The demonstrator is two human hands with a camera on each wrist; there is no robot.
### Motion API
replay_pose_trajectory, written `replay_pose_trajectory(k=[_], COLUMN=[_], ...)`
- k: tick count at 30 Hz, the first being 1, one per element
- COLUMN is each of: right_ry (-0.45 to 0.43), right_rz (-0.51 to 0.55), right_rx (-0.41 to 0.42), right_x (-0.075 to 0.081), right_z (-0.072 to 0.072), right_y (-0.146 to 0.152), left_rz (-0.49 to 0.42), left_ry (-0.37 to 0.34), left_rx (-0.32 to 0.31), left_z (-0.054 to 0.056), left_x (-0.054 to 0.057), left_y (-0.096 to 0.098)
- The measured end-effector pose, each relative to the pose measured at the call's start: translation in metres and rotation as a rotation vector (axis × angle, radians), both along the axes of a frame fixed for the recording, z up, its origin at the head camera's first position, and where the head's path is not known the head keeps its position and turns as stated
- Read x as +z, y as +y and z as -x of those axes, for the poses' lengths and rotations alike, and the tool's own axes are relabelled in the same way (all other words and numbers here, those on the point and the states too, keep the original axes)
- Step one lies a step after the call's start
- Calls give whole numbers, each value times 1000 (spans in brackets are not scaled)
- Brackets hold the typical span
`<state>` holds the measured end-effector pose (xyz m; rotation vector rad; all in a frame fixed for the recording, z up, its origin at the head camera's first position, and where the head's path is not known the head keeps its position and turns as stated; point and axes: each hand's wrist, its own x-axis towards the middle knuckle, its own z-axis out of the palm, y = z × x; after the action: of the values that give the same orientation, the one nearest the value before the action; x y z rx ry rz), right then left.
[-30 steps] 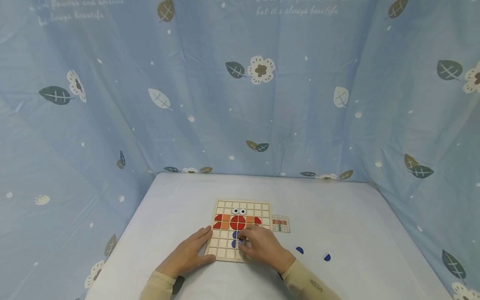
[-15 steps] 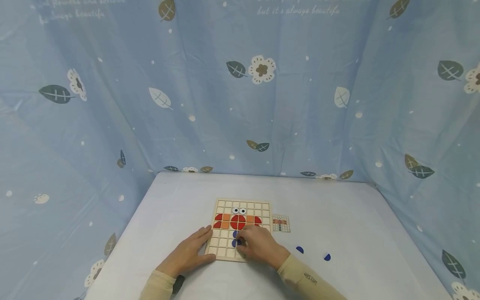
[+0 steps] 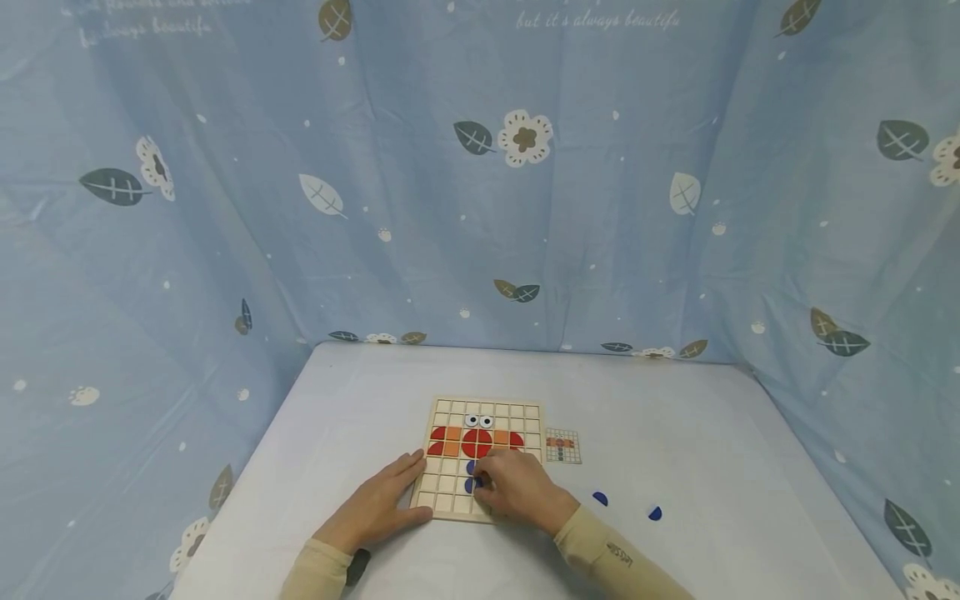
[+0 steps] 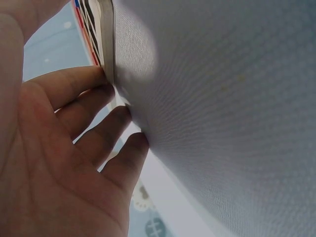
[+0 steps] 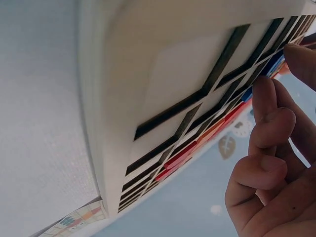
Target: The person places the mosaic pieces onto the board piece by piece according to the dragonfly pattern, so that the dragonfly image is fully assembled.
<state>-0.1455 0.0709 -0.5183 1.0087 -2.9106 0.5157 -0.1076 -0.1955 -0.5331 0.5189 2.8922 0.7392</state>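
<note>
A square wooden grid board lies on the table. Set in it are two eye pieces, a red circle of pieces, orange squares, red quarter pieces and blue half-circles below. My left hand rests at the board's lower left corner, its extended fingertips against the side and the thumb near the front edge. My right hand is over the lower middle cells. In the right wrist view, its thumb and index finger pinch a blue half-circle piece at the grid; the fingers partly hide it.
A small pattern card with a similar gridded figure lies beside the board's right edge. Two loose blue half-circles, one nearer and one farther right, lie on the white table. A blue patterned curtain surrounds the table.
My right hand has lowered slightly, bringing the blue half-circle into a cell beside the lower blue piece; over the last half second it barely moves. The left hand stays put.
</note>
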Motion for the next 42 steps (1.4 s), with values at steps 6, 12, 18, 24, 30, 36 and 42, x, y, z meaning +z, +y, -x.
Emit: replay_pose_trajectory(k=[6,12,18,24,30,36,42], right_ry=[-11,-21,-4,-7,95,166,108], right_rz=[11,2,-3,51,128,112,72], right_rx=[1,5,3,-21,-23,-145,-349], right_x=[1,1,1,6,10,9,8], right_z=[1,2,3,-1,-3,-12,-21], right_y=[0,-2,-2,11,43,83,125], left_rz=[11,14,6,12,13,9,18], left_ry=[-1,-5,-11,-11,-2,-13,2], left_rx=[5,-1,-1,1,0,10,2], left_z=[2,1,1,1,-1,0,0], left_x=[-2,-3,-1,0,1,1,-1], left_y=[0,0,0,1,2,2,2])
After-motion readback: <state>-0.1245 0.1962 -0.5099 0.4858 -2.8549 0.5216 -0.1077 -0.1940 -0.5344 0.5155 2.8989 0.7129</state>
